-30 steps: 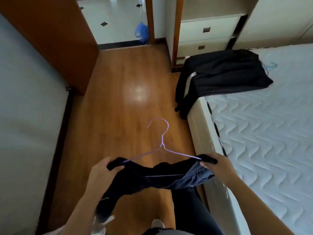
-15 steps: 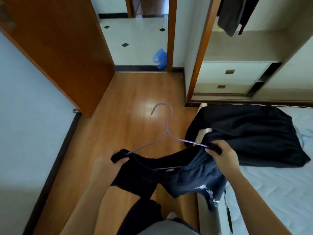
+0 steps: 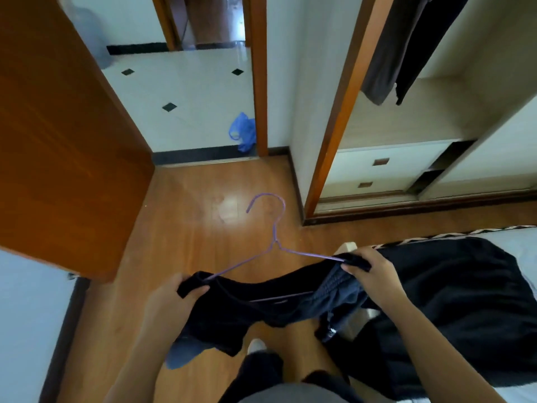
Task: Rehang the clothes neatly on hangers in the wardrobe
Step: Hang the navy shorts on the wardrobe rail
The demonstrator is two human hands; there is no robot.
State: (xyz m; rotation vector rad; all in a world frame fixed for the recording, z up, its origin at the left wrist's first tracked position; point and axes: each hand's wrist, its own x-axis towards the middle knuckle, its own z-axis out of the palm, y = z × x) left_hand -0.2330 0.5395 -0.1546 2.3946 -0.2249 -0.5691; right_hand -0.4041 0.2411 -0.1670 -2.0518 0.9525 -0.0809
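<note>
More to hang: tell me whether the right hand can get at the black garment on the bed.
Probably not yet: the black garment lies beside the right hand, unobstructed, but that hand grips the shorts and purple hanger.

You stand on a glossy wood plank floor (image 3: 180, 228) that shows a pale glare patch near its centre. To your left, an orange-brown wooden door (image 3: 66, 158) stands open against a pale wall (image 3: 26, 315). Ahead, the doorway opens onto a white tiled floor (image 3: 189, 91) set with small black diamond insets (image 3: 169, 107). A crumpled blue plastic bag (image 3: 243, 132) lies on the tiles, touching the right-hand door frame post (image 3: 260, 82). A dark threshold strip (image 3: 203, 155) separates tiles from planks. At lower right, locate the bed (image 3: 520, 242), its white mattress edged with patterned trim (image 3: 465, 232).
</note>
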